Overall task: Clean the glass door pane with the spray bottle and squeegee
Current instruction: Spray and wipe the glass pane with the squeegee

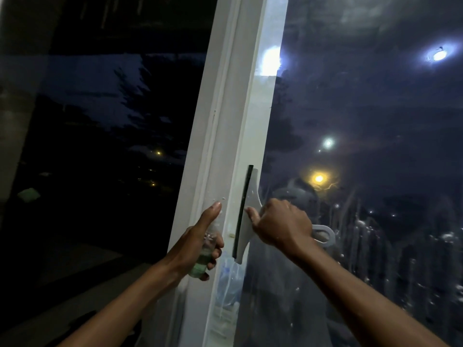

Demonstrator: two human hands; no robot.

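White squeegee [246,216] gripped in right hand [280,225], blade against door frame [225,136]; left hand [200,236] clutching spray bottle [203,256]. Wiping underway; next, drag across wet glass [375,246].

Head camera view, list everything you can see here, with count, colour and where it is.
Squeegee: one, white with black blade, upright at the pane's left edge beside the frame.
Spray bottle: one, clear with greenish liquid, against the frame.
Door frame: one, white, centre.
Glass door pane: one, dark, wet and streaked, right.
Left pane: one, dark, left.
Left hand: grips the spray bottle.
Right hand: grips the squeegee handle.
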